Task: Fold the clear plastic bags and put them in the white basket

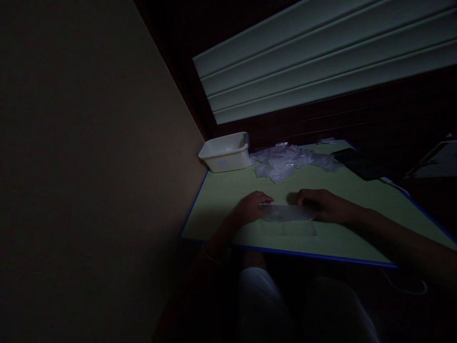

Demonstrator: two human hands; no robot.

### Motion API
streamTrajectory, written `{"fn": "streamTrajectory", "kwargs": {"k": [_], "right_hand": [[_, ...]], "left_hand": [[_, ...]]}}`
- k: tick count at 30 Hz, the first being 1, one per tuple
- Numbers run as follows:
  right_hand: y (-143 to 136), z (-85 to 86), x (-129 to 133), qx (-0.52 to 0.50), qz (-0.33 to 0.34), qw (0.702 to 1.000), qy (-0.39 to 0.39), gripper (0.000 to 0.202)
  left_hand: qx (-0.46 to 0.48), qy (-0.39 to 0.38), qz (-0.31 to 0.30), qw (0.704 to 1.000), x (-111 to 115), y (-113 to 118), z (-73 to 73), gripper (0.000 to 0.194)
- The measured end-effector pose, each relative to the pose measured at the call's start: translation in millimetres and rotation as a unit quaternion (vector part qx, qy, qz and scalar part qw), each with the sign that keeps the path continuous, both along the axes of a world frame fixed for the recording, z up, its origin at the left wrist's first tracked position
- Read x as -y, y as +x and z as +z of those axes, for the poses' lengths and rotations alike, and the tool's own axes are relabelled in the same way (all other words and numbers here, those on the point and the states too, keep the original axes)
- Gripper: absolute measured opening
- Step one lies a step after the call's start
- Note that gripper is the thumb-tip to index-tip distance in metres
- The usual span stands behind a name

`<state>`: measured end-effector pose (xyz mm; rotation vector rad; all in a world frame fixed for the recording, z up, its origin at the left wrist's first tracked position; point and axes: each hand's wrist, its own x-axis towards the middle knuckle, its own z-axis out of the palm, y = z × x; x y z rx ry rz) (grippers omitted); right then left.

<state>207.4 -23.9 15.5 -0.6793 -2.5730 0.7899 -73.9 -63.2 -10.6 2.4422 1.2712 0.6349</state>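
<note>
Between my two hands, low over the near part of the table, is a flat, translucent plastic piece (287, 213), perhaps a bag. My left hand (252, 206) has its fingers closed at the piece's left end. At the right end my right hand (319, 204) grips it, thumb side up and fingers curled. Just below, a clear flat plastic sheet or bag (285, 229) lies on the tabletop near the front edge. The dim light hides fine detail of both plastic pieces.
A pale green table (221, 190) has a blue edge. At its back left stands a white plastic bin (228, 162). Beside that spreads a heap of clear plastic bags (282, 159). A dark flat device (359, 163) with a white cable lies back right. A wall (143, 166) rises at left.
</note>
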Motion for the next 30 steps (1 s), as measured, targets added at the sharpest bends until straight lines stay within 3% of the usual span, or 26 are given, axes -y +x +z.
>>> {"fn": "streamTrajectory", "kwargs": {"k": [5,9,15,21,26,30], "right_hand": [[0.5,8.5,8.6,0.005,0.047,0.999,0.005,0.030],[3.8,8.4,10.1,0.004,0.090,0.996,0.007,0.040],[7.8,5.6,4.7,-0.013,0.109,0.994,0.022,0.043],[1.8,4.8,7.9,-0.045,0.145,0.984,0.094,0.055],[-4.3,1.7,11.1,-0.063,0.197,0.970,0.127,0.042],[-4.6,-0.6,7.5,-0.064,0.216,0.968,0.112,0.036]], "left_hand": [[-0.028,0.002,-0.038,0.999,8.3,-20.3,4.0,0.040],[-0.020,-0.029,-0.049,0.998,25.9,-31.8,16.0,0.047],[0.008,-0.003,-0.025,1.000,58.5,-18.4,35.6,0.048],[-0.001,0.089,0.019,0.996,88.0,14.2,22.3,0.044],[-0.026,0.112,0.045,0.992,100.9,29.3,7.6,0.054],[-0.057,0.100,0.063,0.991,103.1,36.7,4.6,0.056]]}}
